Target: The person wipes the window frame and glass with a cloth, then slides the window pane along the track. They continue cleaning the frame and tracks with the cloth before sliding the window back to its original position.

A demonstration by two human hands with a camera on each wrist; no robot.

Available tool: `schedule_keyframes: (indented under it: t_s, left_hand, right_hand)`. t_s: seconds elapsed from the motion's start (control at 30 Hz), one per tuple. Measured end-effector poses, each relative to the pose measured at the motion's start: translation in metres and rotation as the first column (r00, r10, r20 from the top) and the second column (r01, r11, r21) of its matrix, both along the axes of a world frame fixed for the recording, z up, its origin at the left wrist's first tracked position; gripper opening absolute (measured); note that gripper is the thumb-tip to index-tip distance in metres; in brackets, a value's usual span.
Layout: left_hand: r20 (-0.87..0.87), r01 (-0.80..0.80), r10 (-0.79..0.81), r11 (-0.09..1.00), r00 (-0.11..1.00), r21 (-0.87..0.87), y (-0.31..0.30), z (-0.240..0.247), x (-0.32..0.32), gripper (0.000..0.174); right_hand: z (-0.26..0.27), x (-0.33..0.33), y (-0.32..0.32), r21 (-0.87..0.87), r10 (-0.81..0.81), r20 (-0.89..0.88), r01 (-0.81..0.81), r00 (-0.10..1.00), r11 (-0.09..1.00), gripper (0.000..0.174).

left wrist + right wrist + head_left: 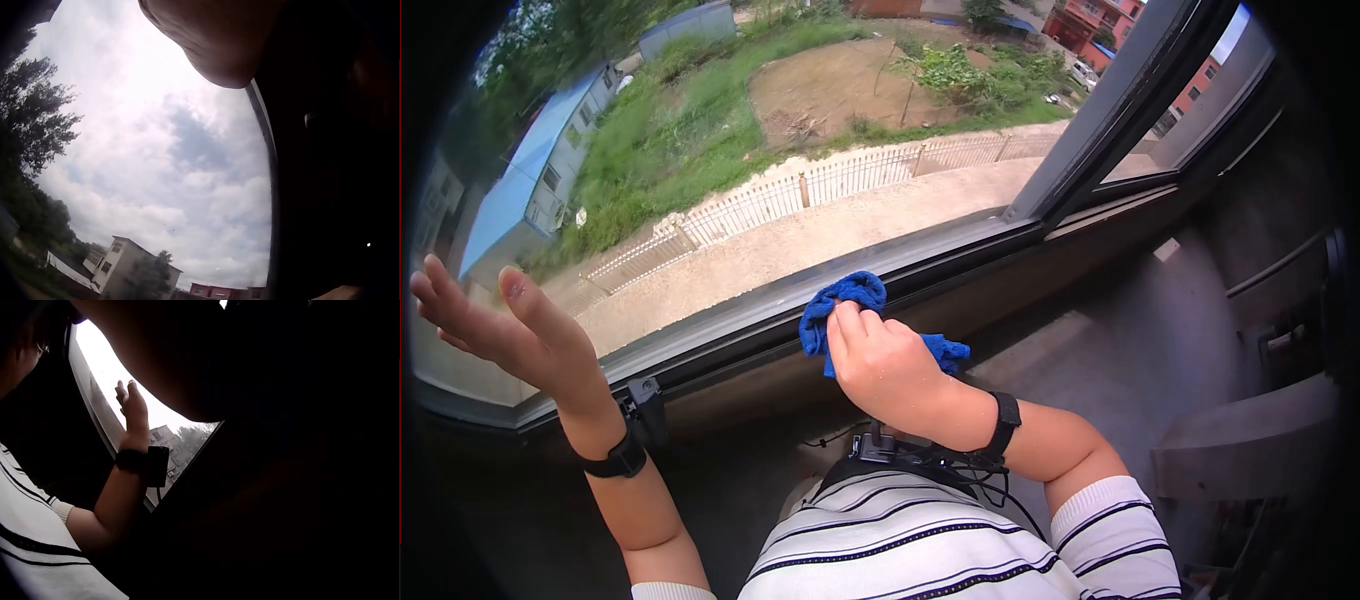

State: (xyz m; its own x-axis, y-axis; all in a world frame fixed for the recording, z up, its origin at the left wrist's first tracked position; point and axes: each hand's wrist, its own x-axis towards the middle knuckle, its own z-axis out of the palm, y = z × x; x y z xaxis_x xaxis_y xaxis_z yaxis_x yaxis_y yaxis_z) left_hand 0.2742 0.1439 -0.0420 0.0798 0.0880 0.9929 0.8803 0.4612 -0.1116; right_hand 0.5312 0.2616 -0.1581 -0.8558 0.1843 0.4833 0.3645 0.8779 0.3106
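My right hand [887, 367] grips a crumpled blue cloth [820, 318] at the lower rail of a window, in the head view. One end of the cloth sticks out past the knuckles on the right. At the left my left hand [525, 325] is raised in front of the window glass, its fingers extended and holding nothing. The right wrist view also has this left hand [135, 412] upright against the bright window. Only a dark part of the left hand [215, 47] shows at the top of the left wrist view. In the right wrist view the cloth is lost in darkness.
A grey window post [1090, 110] rises to the right of my right hand. The dark lower window rail [940, 278] runs slantwise across the head view. Beyond the glass are a pale fence [750, 203], grass and buildings. Below the rail lies a grey floor [1050, 350].
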Motion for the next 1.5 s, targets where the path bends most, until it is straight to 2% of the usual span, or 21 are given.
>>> schedule_keyframes:
  t_s: [0.1,0.17,0.2,0.23,0.3,0.33,0.4,0.5,0.6,0.7,0.83,0.9,0.97,1.07,1.17,1.27,1.37,1.43,1.5]
  left_hand:
    - [0.040,0.053,-0.053,0.999,0.998,-0.002,0.001,-0.001,-0.003,0.061]
    - [0.052,0.044,-0.045,0.999,0.998,0.015,0.002,-0.002,-0.003,0.061]
    - [0.048,0.042,-0.043,0.999,0.998,0.017,0.002,-0.004,-0.005,0.061]
    - [0.059,0.035,-0.036,0.999,0.998,0.015,0.002,-0.005,-0.006,0.062]
    - [0.067,0.020,-0.021,1.000,0.998,0.012,0.001,-0.005,-0.006,0.062]
    - [0.071,0.022,-0.023,1.000,0.997,0.009,0.001,-0.005,-0.006,0.062]
    - [0.075,0.020,-0.020,1.000,0.997,0.002,0.001,-0.006,-0.006,0.063]
    - [0.070,0.024,-0.023,1.000,0.997,-0.014,-0.001,-0.010,-0.008,0.063]
    - [0.040,0.014,-0.013,0.999,0.999,-0.030,-0.001,-0.010,-0.007,0.060]
    - [0.065,0.027,-0.026,0.999,0.998,-0.020,-0.001,-0.010,-0.009,0.063]
    - [0.048,0.032,-0.031,0.999,0.998,-0.022,0.000,-0.007,-0.006,0.061]
    - [0.050,0.034,-0.033,0.999,0.998,-0.019,0.000,-0.007,-0.006,0.060]
    - [0.043,0.030,-0.029,0.999,0.999,-0.017,0.000,-0.005,-0.006,0.060]
    - [0.036,0.012,-0.012,1.000,0.999,0.000,0.002,-0.005,-0.003,0.059]
    - [0.045,0.005,-0.004,1.000,0.999,-0.002,0.002,-0.005,-0.004,0.059]
    - [0.068,0.034,-0.035,0.999,0.997,0.024,0.005,-0.009,-0.010,0.062]
    - [0.055,0.039,-0.040,0.999,0.998,0.008,0.005,-0.008,-0.012,0.063]
    - [0.051,0.079,-0.079,0.997,0.996,0.007,0.007,-0.008,-0.014,0.064]
    - [0.052,0.078,-0.078,0.997,0.996,0.001,0.008,-0.007,-0.014,0.065]
  right_hand:
    - [0.003,-0.039,-0.025,-0.042,0.178,-0.054,-0.180,0.983,0.983,0.017]
    - [0.005,-0.052,-0.033,-0.076,0.252,-0.069,-0.257,0.965,0.963,0.014]
    - [0.002,-0.054,-0.032,-0.174,0.256,-0.012,-0.255,0.966,0.951,0.025]
    - [0.003,-0.050,-0.028,-0.171,0.261,-0.016,-0.260,0.965,0.950,0.025]
    - [0.007,-0.031,-0.009,-0.414,0.278,-0.100,-0.294,0.955,0.862,0.044]
    - [0.008,-0.019,-0.001,-0.481,0.233,-0.071,-0.238,0.970,0.844,0.061]
    - [0.016,0.012,0.023,-0.491,0.163,-0.088,-0.186,0.983,0.851,0.061]
    - [0.011,0.055,0.061,-0.408,-0.002,-0.119,-0.048,0.993,0.912,0.050]
    - [0.011,0.095,0.096,-0.446,-0.221,-0.173,0.124,0.960,0.886,0.042]
    - [0.010,0.113,0.111,-0.496,-0.352,-0.202,0.215,0.914,0.841,0.036]
    - [0.012,0.103,0.100,-0.563,-0.338,-0.181,0.185,0.923,0.806,0.038]
    - [0.018,0.093,0.092,-0.541,-0.323,-0.169,0.187,0.931,0.820,0.033]
    - [0.023,0.085,0.088,-0.486,-0.310,-0.044,0.251,0.950,0.837,0.026]
    - [0.023,0.076,0.079,-0.445,-0.286,-0.037,0.240,0.958,0.863,0.022]
    - [0.022,0.064,0.065,-0.425,-0.232,-0.034,0.196,0.972,0.884,0.028]
    - [0.018,0.040,0.043,-0.431,-0.053,-0.048,0.027,0.997,0.902,0.042]
    - [0.015,0.001,0.017,-0.449,0.156,-0.025,-0.150,0.987,0.881,0.039]
    - [0.022,-0.030,-0.006,-0.429,0.239,0.065,-0.189,0.969,0.884,0.036]
    - [0.018,-0.065,-0.025,-0.547,0.380,0.046,-0.295,0.924,0.783,0.050]
